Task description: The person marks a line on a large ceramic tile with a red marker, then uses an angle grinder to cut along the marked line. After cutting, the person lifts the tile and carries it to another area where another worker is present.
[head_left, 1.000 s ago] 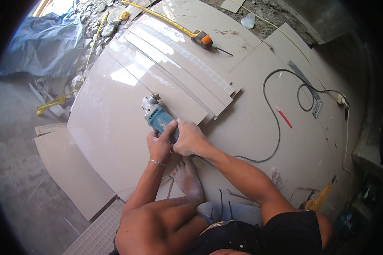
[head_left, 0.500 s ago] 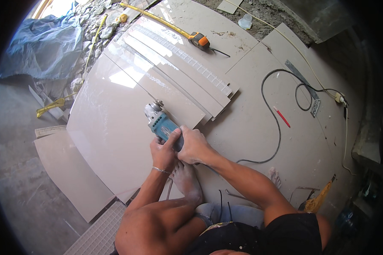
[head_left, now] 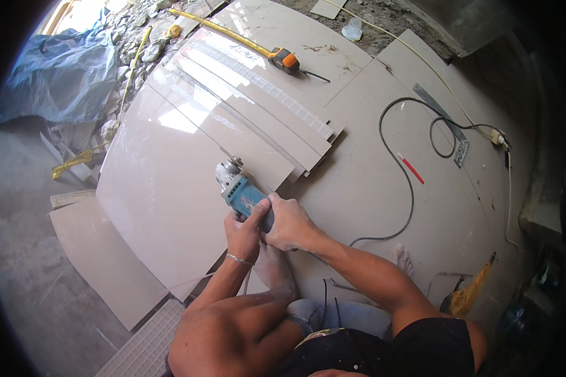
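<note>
Both my hands are wrapped round a blue angle grinder [head_left: 246, 196] with a silver head. My left hand [head_left: 242, 234] grips its body from the left, thumb on top. My right hand [head_left: 292, 221] closes round the rear end. The grinder's disc end sits on a large beige tile [head_left: 151, 207], at the near end of a dark straight line running away across it. Whether the disc bites into the tile I cannot tell. Narrow tile strips [head_left: 270, 129] lie on the tile just beyond the grinder. My bare foot rests close below my hands.
A tape measure [head_left: 284, 60] with its yellow blade drawn out lies at the far side. To the right are a black power cord [head_left: 412, 188], a red pencil [head_left: 411, 169] and a metal square [head_left: 439, 112]. Blue sheeting [head_left: 56, 75] and rubble [head_left: 146, 53] lie far left.
The grinder and both hands have come slightly nearer along the line on the tile. My grip is the same, and the whole view has shifted a little.
</note>
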A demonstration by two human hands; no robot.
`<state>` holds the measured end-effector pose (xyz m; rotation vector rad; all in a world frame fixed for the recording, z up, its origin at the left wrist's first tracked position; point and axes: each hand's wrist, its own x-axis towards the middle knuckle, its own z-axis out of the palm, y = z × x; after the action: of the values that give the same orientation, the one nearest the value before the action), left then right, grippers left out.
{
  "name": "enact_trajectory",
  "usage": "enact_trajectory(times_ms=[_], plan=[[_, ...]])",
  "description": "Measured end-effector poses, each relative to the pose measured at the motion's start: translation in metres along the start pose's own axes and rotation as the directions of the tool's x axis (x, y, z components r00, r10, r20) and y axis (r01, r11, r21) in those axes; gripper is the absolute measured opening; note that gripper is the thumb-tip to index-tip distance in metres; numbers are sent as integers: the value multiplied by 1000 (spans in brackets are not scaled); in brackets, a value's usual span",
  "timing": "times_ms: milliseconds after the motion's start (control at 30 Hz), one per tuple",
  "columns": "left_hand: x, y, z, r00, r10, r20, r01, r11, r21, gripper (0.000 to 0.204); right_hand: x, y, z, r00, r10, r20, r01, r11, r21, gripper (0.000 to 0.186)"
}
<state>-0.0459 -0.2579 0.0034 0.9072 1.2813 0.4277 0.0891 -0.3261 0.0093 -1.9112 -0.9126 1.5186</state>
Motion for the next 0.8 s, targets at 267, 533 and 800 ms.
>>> enact_trajectory(times_ms=[267, 533, 800], plan=[[-9, -8, 1, 999, -45, 7, 45, 999, 21, 39, -9, 16, 7, 999, -27, -27, 27, 999, -20, 63], [-7, -9, -2, 999, -28, 26, 26, 998, 65, 33, -8, 15, 8, 999, -22, -36, 21, 1000, -15, 62], [14, 8, -11, 999, -10, 40, 8, 999, 49, 33, 15, -3, 7, 998, -56, -29, 56, 998, 16, 57]])
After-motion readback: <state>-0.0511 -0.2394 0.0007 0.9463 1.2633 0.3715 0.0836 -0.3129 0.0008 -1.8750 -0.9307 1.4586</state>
